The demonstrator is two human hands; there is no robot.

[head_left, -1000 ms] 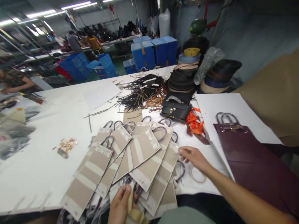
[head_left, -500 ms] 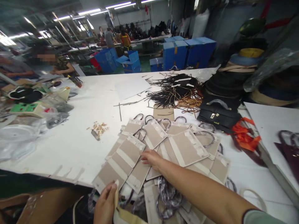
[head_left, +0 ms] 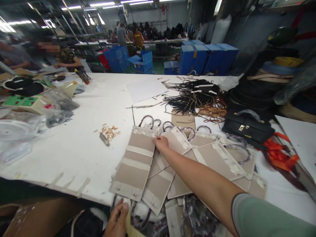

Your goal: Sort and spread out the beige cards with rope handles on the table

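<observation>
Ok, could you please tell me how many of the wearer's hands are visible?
2: right hand at the upper right corner of the leftmost beige panel, left hand below its lower edge.

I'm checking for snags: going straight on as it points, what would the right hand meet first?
The leftmost beige panel, near its upper right corner; the right hand seems to be touching it there, though exact contact is hard to judge.

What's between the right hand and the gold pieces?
Head view: the beige panel whose edge the right hand holds, then bare white tabletop up to the gold pieces.
</observation>
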